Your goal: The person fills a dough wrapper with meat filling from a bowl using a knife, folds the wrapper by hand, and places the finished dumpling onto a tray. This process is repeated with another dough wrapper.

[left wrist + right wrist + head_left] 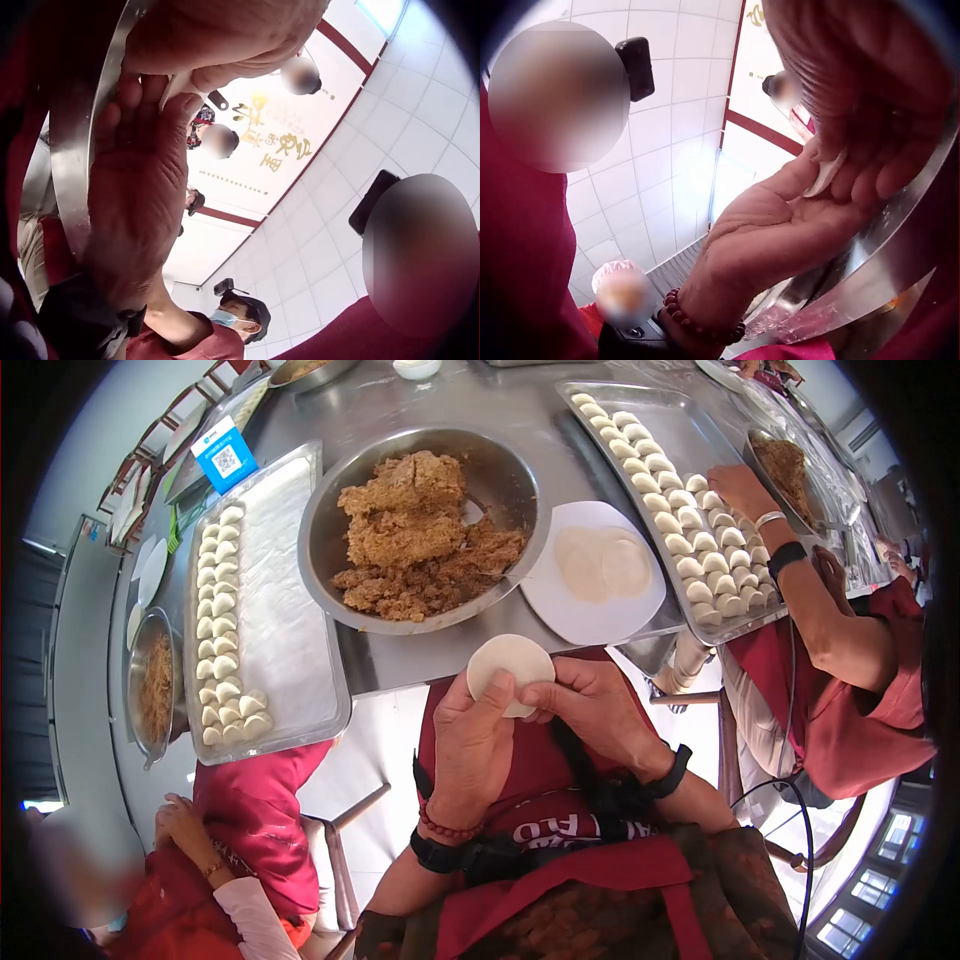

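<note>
A round, pale dumpling wrapper (512,657) is held up near the table's front edge. My left hand (470,735) grips it from the left, thumb across its lower face. On its right lower edge, my right hand (603,710) pinches it between thumb and fingers. In the right wrist view the wrapper (826,176) shows edge-on between both hands. Just beyond the hands stands a large steel bowl (318,575) of brown minced filling (410,540). Beside that bowl, a white plate (575,622) carries several flat wrappers (605,565).
At left lies a metal tray (300,700) with rows of folded dumplings (222,600) and a blue QR-code card (224,455) behind. Another dumpling tray (690,420) is at right, where another person's hand (740,492) reaches in. A seated person's hands (185,835) rest at lower left.
</note>
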Demonstrator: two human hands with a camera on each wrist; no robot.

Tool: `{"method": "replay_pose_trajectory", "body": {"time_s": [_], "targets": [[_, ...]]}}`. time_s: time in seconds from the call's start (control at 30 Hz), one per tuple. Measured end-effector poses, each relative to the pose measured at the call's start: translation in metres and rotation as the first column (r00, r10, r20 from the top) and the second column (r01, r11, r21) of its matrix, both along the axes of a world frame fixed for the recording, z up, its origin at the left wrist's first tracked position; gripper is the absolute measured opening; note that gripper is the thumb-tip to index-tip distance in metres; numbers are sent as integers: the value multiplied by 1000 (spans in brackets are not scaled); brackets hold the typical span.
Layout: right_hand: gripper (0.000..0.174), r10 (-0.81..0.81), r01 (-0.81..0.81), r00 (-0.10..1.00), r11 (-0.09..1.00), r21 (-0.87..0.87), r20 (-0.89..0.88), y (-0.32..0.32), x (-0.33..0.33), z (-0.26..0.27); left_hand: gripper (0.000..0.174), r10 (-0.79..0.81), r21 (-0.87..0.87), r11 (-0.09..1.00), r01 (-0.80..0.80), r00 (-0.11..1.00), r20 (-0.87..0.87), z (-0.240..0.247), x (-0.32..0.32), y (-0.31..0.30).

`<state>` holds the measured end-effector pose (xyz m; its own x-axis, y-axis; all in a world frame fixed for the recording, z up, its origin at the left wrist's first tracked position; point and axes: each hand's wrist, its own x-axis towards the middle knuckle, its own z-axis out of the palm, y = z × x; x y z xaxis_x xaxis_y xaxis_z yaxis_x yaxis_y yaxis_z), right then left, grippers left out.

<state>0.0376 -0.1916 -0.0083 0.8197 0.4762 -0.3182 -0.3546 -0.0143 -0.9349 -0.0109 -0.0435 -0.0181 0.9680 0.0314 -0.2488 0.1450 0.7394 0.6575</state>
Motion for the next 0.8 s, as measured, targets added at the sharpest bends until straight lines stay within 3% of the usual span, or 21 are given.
{"method": "replay_pose_trajectory", "body": {"time_s": [0.23, 0.4, 0.53, 0.6, 0.67, 0.73, 0.8], "targets": [[20, 94, -94, 995, 996, 3, 18, 5, 0, -9, 33, 58, -106, 992, -63, 997, -46, 1, -3, 9], [18, 114, -121, 991, 988, -96, -67, 10, 6, -1, 32, 75, -38, 996, -77, 996, -54, -10, -7, 20], [15, -55, 69, 996, 972, -223, 70, 2, 23, 2, 30, 156, -123, 978, -167, 983, -97, -9, -7, 33], [17, -139, 344, 851, 877, -336, 507, 2, 36, 4, 30, 169, -136, 973, -185, 979, -118, -4, -7, 35], [21, -49, 533, 573, 780, -327, 818, 7, 49, 8, 31, 167, -136, 974, -184, 978, -127, -4, -8, 38], [26, 146, 625, 248, 731, -273, 958, 14, 66, 17, 31, 147, -124, 979, -161, 982, -120, -8, -8, 40], [26, 203, 494, 250, 815, -305, 947, 20, 76, 15, 30, 137, -114, 982, -149, 985, -104, -11, -8, 41]]}}
